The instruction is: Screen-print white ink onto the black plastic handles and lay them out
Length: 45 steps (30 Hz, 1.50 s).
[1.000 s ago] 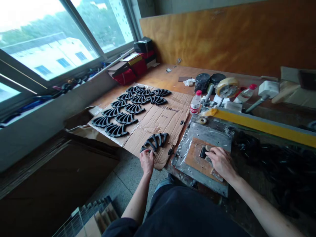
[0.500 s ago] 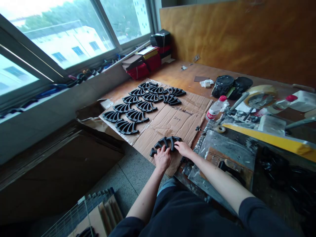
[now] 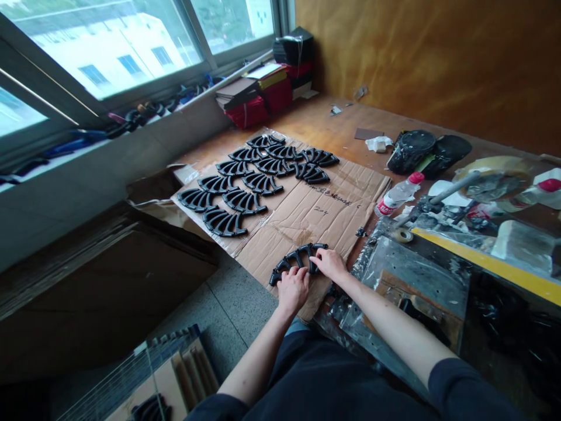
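A fan-shaped set of black, curved, rib-like pieces (image 3: 302, 250) lies on the near part of a flattened cardboard sheet (image 3: 298, 219). My left hand (image 3: 293, 289) has its fingers bent down over the lower left side of this set. From the right, my right hand (image 3: 330, 263) grips the rib at the set's right end between thumb and fingers. The inner ends of the ribs are partly hidden beneath my hands. Farther off on the cardboard, several similar black fan-shaped sets (image 3: 225, 223) are laid in close rows.
A red-capped bottle (image 3: 397, 193) stands right of the cardboard, near two black tubs (image 3: 412, 149) and rolls of tape (image 3: 495, 172). A stained metal plate (image 3: 421, 275) lies by my right forearm. Red boxes (image 3: 248, 111) sit by the window; stacked cardboard (image 3: 109, 275) is at left.
The view has shifted slightly. My hands stay at the near set; the left fingers have moved a little rightward along it, and its ribs now sit at a slightly different angle.
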Tool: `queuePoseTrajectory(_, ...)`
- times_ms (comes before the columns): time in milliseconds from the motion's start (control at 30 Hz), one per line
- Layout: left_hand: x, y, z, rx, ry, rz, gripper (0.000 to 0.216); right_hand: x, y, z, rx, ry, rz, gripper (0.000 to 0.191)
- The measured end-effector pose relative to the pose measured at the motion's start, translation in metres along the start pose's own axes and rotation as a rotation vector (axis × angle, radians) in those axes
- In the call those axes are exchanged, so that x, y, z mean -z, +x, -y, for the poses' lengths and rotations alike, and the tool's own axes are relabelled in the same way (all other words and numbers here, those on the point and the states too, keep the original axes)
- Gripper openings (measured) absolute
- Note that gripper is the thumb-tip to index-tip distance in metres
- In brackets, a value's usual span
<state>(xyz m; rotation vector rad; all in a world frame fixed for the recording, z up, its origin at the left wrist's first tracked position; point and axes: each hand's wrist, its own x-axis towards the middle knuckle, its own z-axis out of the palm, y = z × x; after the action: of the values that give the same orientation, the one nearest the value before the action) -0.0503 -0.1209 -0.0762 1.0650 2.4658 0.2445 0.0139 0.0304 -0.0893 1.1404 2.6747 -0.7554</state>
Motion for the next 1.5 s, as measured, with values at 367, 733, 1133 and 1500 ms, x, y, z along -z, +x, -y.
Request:
queuePoseTrajectory(367, 0.013, 0.042, -0.006, -0.017, 0.109, -0.052, 0.045, -0.021, 0.002, 0.007, -0.135, 0.308, 0.082, 0.031)
queuePoseTrajectory(733, 0.006, 0.050, 0.008, -0.107, 0.119, -0.087, 0.047, -0.017, -0.007, 0.005, -0.031, 0.358, 0.068, 0.031)
queuePoseTrajectory(1133, 0.090, 0.254, -0.002, -0.706, 0.220, -0.024, 0.057, -0.035, -0.001, -0.016, 0.186, 0.193, 0.024, 0.043)
queuePoseTrajectory(1500, 0.078, 0.315, 0.005, -0.371, 0.228, -0.172, 0.061, -0.036, 0.003, -0.017, 0.145, 0.241, 0.086, 0.047)
